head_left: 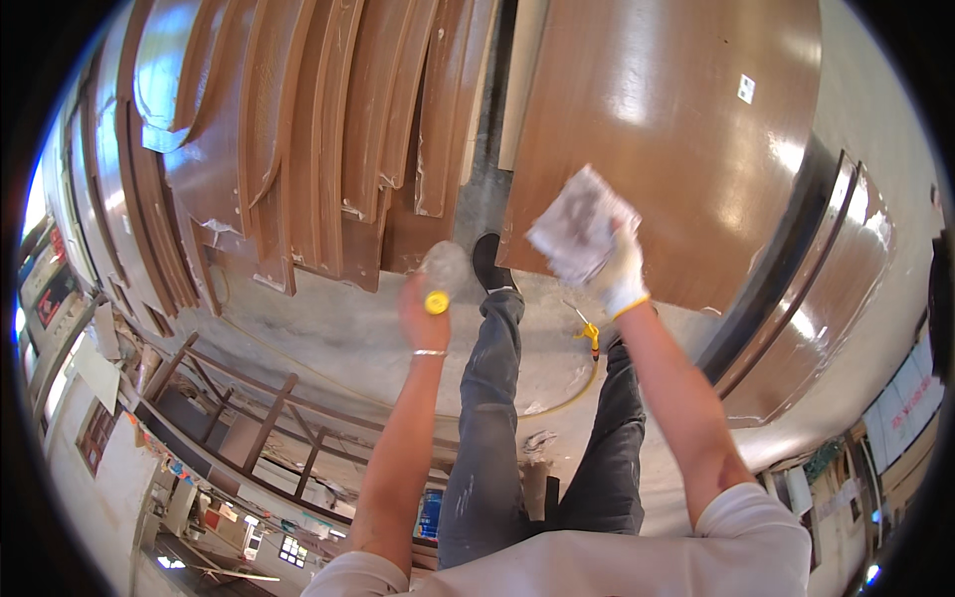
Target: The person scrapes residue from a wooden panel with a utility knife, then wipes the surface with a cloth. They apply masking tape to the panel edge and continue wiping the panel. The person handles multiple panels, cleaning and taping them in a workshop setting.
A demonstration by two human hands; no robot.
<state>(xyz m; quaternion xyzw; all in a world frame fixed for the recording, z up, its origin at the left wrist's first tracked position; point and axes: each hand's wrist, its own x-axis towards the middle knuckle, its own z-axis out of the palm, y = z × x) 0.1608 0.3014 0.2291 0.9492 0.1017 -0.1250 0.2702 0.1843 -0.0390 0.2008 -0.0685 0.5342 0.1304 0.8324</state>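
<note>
My bare left hand (412,310), a little blurred, is closed around a clear bottle (448,265) with a round yellow cap (437,302). The bottle is tilted, its cap toward me. In my right hand (622,271), which wears a white work glove, is a stained whitish cloth (579,225), bunched into a pad. That cloth is over the near left part of a large glossy brown panel (686,129); I cannot tell whether it touches the surface. A small white label (746,89) is on the panel.
Many brown boards (328,129) stand at the left, with more panels (811,308) at the right. A yellow air blow gun (589,330) and its hose (572,398) lie on the concrete floor (328,333) by my feet. A brown frame rack (269,423) is at the lower left.
</note>
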